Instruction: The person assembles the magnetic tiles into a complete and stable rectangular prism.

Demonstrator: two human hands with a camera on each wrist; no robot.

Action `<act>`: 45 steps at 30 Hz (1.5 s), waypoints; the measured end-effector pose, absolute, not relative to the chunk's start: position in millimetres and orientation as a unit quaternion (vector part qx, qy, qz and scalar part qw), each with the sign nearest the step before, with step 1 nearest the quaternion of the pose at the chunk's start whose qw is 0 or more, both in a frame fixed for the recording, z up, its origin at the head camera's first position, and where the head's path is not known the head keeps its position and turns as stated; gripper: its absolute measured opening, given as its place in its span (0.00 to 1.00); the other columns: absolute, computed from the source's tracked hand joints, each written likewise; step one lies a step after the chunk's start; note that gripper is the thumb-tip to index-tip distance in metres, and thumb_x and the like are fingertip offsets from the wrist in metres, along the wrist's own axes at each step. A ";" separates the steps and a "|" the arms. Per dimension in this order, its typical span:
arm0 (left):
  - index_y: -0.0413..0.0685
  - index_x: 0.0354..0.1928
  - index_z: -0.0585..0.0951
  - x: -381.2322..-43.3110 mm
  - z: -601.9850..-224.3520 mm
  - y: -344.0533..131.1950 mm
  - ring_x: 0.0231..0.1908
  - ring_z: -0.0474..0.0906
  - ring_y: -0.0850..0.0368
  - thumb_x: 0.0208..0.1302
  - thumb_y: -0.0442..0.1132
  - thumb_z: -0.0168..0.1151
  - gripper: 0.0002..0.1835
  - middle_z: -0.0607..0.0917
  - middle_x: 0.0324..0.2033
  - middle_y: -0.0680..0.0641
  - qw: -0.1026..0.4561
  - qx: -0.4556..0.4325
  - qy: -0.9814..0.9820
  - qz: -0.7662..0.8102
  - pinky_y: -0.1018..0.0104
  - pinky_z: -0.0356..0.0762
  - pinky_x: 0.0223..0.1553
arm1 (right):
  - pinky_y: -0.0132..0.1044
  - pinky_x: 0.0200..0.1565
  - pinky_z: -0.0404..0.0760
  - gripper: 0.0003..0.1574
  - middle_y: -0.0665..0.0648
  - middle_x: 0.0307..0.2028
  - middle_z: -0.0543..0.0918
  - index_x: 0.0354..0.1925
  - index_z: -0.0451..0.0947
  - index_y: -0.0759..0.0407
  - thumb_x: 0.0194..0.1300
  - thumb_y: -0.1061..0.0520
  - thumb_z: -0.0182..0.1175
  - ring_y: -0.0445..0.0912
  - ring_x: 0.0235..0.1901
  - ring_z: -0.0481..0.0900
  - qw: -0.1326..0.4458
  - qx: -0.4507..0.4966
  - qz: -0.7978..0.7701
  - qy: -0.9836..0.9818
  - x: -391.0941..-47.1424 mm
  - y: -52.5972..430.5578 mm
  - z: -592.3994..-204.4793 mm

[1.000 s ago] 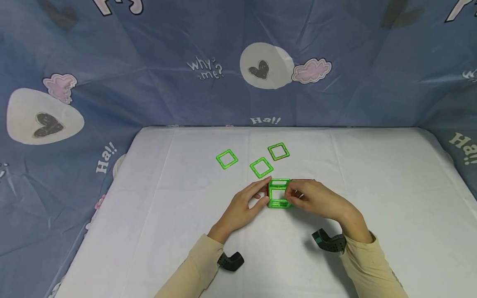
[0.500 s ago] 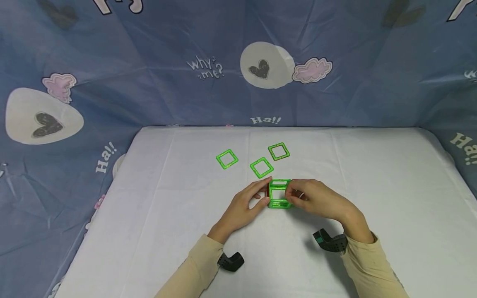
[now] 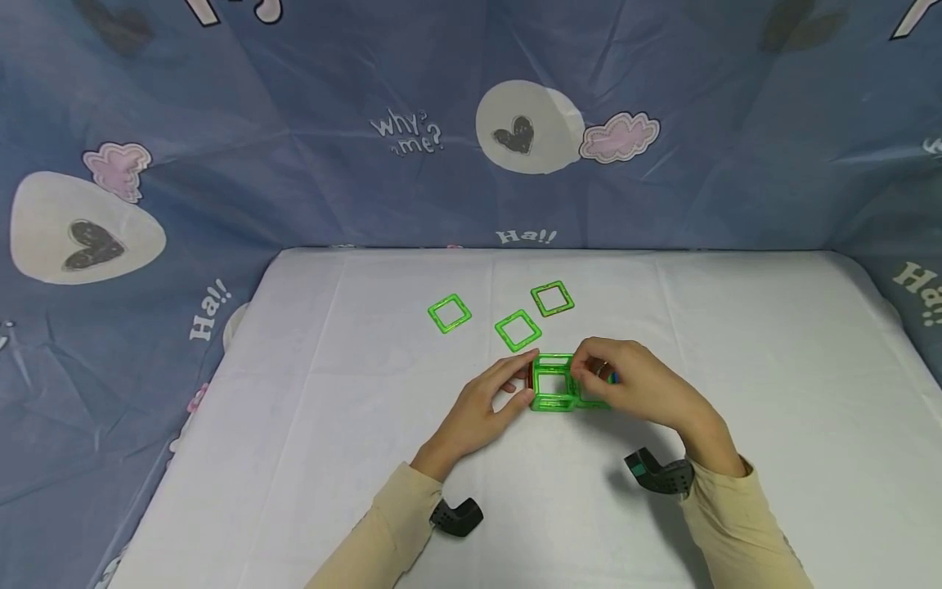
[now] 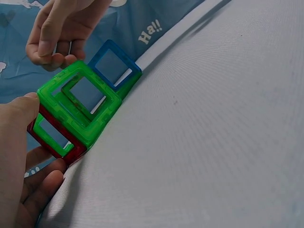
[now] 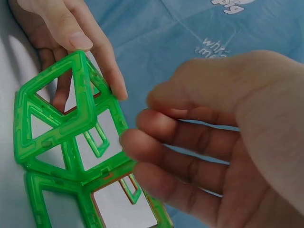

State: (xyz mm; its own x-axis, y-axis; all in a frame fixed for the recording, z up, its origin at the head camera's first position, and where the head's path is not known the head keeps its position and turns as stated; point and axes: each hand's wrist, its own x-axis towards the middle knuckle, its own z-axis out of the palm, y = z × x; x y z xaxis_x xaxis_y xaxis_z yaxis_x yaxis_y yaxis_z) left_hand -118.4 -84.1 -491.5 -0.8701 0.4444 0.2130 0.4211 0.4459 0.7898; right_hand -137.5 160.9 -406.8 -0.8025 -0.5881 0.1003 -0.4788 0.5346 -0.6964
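A box-like build of see-through green magnetic tiles stands on the white cloth. It has a red tile on its left side. A blue tile stands upright at its right part, joined to a green one. My left hand holds the build's left end, thumb at the near corner and fingers round the far one. Just above the right part is my right hand, its fingers bent and its thumb close to them. Nothing shows between those fingertips, and whether they touch a tile edge cannot be made out.
Beyond the build, three loose green square tiles lie flat: a left one, a middle one and a right one. The blue patterned cloth rises behind the table's far edge.
My right hand has shifted slightly right and away from the build's middle, uncovering more green tiles and a bit of blue. The left hand keeps its place.
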 end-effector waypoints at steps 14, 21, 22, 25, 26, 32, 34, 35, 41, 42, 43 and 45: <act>0.71 0.69 0.60 -121.2 -495.8 -84.0 0.50 0.75 0.65 0.69 0.54 0.50 0.27 0.75 0.59 0.58 0.015 0.252 0.854 0.455 0.70 0.76 0.50 | 0.30 0.37 0.77 0.02 0.46 0.32 0.81 0.36 0.77 0.49 0.67 0.56 0.56 0.37 0.34 0.78 -0.002 -0.240 -0.402 0.883 -152.1 182.1 -406.9; 0.67 0.69 0.61 -118.6 -496.1 -87.0 0.51 0.75 0.65 0.69 0.53 0.52 0.28 0.75 0.59 0.56 0.012 0.252 0.854 0.456 0.71 0.76 0.49 | 0.30 0.38 0.76 0.04 0.50 0.36 0.82 0.39 0.77 0.46 0.69 0.51 0.55 0.44 0.37 0.81 0.038 -0.175 -0.433 0.883 -160.6 196.8 -412.2; 0.67 0.69 0.61 -118.4 -496.0 -87.2 0.51 0.75 0.65 0.69 0.53 0.52 0.28 0.75 0.59 0.56 0.013 0.251 0.853 0.457 0.70 0.76 0.49 | 0.31 0.39 0.77 0.05 0.51 0.36 0.82 0.40 0.77 0.47 0.69 0.50 0.54 0.45 0.37 0.81 0.048 -0.169 -0.441 0.880 -162.2 198.8 -413.4; 0.68 0.69 0.61 -118.2 -495.8 -87.0 0.50 0.75 0.65 0.69 0.53 0.51 0.28 0.75 0.59 0.57 0.016 0.252 0.853 0.456 0.70 0.76 0.49 | 0.32 0.40 0.78 0.10 0.57 0.37 0.81 0.42 0.77 0.54 0.70 0.50 0.53 0.50 0.38 0.81 0.081 -0.165 -0.464 0.867 -167.9 205.4 -418.9; 0.69 0.69 0.61 -118.4 -495.5 -86.6 0.50 0.75 0.65 0.69 0.54 0.52 0.28 0.75 0.59 0.57 0.017 0.252 0.853 0.457 0.70 0.76 0.49 | 0.33 0.40 0.79 0.12 0.59 0.37 0.81 0.43 0.76 0.56 0.70 0.50 0.53 0.51 0.37 0.81 0.092 -0.165 -0.472 0.861 -170.6 207.6 -421.6; 0.71 0.69 0.61 -120.2 -494.5 -84.3 0.49 0.75 0.65 0.68 0.54 0.52 0.28 0.75 0.58 0.58 0.018 0.252 0.852 0.458 0.71 0.76 0.49 | 0.36 0.42 0.80 0.18 0.65 0.38 0.81 0.46 0.74 0.64 0.71 0.50 0.52 0.53 0.38 0.80 0.141 -0.185 -0.496 0.837 -194.2 218.5 -443.7; 0.72 0.69 0.62 -120.8 -495.1 -83.9 0.49 0.75 0.66 0.68 0.54 0.52 0.28 0.75 0.58 0.59 0.021 0.249 0.852 0.460 0.71 0.76 0.48 | 0.34 0.42 0.79 0.18 0.63 0.39 0.80 0.46 0.75 0.62 0.71 0.49 0.52 0.51 0.39 0.79 0.157 -0.192 -0.489 0.836 -202.3 219.9 -451.2; 0.72 0.68 0.62 -121.1 -495.4 -83.7 0.49 0.75 0.66 0.68 0.54 0.52 0.27 0.75 0.58 0.59 0.022 0.249 0.852 0.461 0.71 0.76 0.48 | 0.33 0.43 0.78 0.17 0.62 0.39 0.80 0.46 0.75 0.61 0.71 0.49 0.52 0.49 0.40 0.79 0.163 -0.196 -0.483 0.838 -205.7 220.1 -454.5; 0.70 0.68 0.62 -120.9 -495.7 -82.0 0.48 0.75 0.65 0.68 0.54 0.53 0.28 0.76 0.57 0.57 0.019 0.257 0.850 0.460 0.71 0.76 0.47 | 0.26 0.45 0.74 0.14 0.55 0.42 0.81 0.43 0.78 0.57 0.68 0.49 0.55 0.40 0.42 0.76 0.172 -0.211 -0.458 0.847 -222.0 217.2 -464.4; 0.69 0.68 0.62 -120.9 -495.5 -82.2 0.47 0.76 0.65 0.68 0.53 0.53 0.27 0.76 0.57 0.57 0.016 0.258 0.849 0.460 0.71 0.76 0.47 | 0.26 0.45 0.74 0.14 0.55 0.42 0.81 0.43 0.78 0.57 0.68 0.49 0.56 0.40 0.42 0.76 0.171 -0.214 -0.455 0.847 -225.1 215.5 -464.9; 0.68 0.69 0.63 -121.0 -495.4 -82.6 0.47 0.76 0.65 0.68 0.54 0.53 0.27 0.76 0.57 0.57 0.015 0.258 0.849 0.460 0.72 0.76 0.47 | 0.26 0.46 0.74 0.13 0.55 0.42 0.81 0.43 0.78 0.56 0.68 0.49 0.56 0.40 0.42 0.76 0.171 -0.217 -0.453 0.847 -228.4 213.5 -465.2; 0.67 0.69 0.63 -121.6 -494.1 -83.4 0.47 0.76 0.64 0.68 0.53 0.53 0.28 0.76 0.57 0.56 0.012 0.257 0.849 0.461 0.71 0.77 0.47 | 0.27 0.44 0.74 0.13 0.55 0.43 0.81 0.43 0.78 0.56 0.68 0.49 0.56 0.41 0.41 0.76 0.171 -0.225 -0.450 0.847 -236.0 209.1 -466.2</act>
State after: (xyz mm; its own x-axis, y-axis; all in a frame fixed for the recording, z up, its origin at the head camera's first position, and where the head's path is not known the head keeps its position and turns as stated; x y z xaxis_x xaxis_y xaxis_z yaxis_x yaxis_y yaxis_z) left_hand -121.6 -83.4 -494.1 -0.8675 0.4477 0.2168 0.4259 0.4433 0.7887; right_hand -236.0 209.1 -466.2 -0.8399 -0.5356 -0.0879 -0.2270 0.4938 -0.8394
